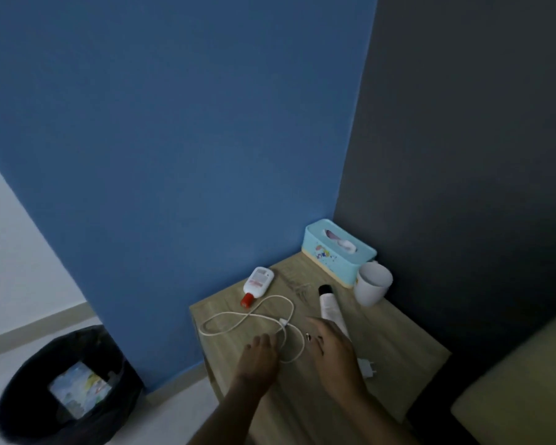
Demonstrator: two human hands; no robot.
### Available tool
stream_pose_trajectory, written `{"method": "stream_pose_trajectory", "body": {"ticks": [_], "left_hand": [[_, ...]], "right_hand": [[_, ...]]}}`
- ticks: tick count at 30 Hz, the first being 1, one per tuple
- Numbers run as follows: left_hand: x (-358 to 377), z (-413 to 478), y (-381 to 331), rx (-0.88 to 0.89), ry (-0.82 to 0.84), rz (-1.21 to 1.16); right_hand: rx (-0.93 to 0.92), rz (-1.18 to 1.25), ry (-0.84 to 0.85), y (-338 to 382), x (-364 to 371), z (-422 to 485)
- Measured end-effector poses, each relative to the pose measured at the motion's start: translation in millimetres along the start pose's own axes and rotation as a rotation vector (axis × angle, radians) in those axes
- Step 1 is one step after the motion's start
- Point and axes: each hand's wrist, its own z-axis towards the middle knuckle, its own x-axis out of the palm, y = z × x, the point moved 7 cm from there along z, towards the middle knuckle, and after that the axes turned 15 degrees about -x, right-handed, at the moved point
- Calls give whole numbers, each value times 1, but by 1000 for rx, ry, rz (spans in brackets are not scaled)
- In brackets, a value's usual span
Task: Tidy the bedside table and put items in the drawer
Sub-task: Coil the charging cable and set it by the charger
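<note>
A wooden bedside table (398,358) stands in the corner. On it lies a looped white charging cable (254,313) whose plug (368,367) sits by my right wrist. My left hand (259,358) rests on the cable's near loop, fingers curled; whether it grips the cable is unclear. My right hand (331,348) hovers over the cable with fingers spread, holding nothing. A white bottle with a red cap (257,284) lies at the back left. A white tube with a black cap (329,305) lies beyond my right hand. No drawer is in view.
A light blue tissue box (337,252) and a white cup (373,284) stand at the table's back right corner. A black bin (61,390) with rubbish sits on the floor to the left. Part of a bed (520,390) shows at the right.
</note>
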Motion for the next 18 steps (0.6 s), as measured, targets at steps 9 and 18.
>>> {"method": "stream_pose_trajectory", "body": {"ticks": [9, 18], "left_hand": [[-6, -25, -18, 1, 77, -116], [-231, -30, -22, 224, -90, -487]], "right_hand": [[119, -48, 102, -7, -23, -13], [-88, 168, -42, 76, -67, 76]]}}
